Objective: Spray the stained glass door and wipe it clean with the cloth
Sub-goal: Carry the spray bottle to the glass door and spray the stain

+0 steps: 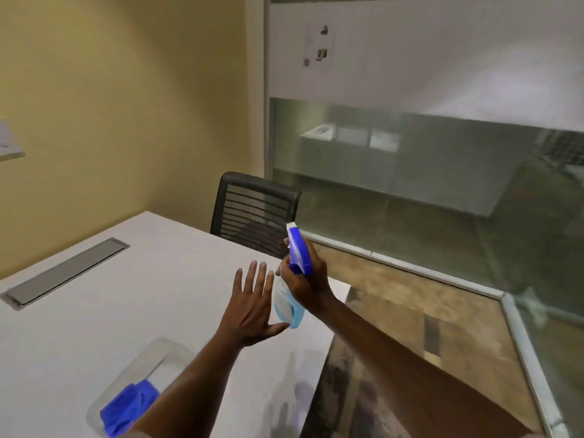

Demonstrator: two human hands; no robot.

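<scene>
Right hand (pixel 308 281) is up over the far corner of the white counter (pixel 158 279), arm stretched forward from the lower right, grip wrapped tight around the neck of the spray bottle (pixel 292 279). The bottle tilts, blue trigger head topmost and pointing away toward the glass door (pixel 426 184), pale body hanging below the fist. Left hand (pixel 252 306) sits just beside it, palm flat, fingers spread wide and pointing up, holding nothing, thumb right at the bottle's base; contact there is hard to call. The blue cloth (pixel 128 406) lies near the front edge in a clear tray (pixel 142 368), partly under the left forearm. A black mesh chair (pixel 252 210) stands at the far side.
</scene>
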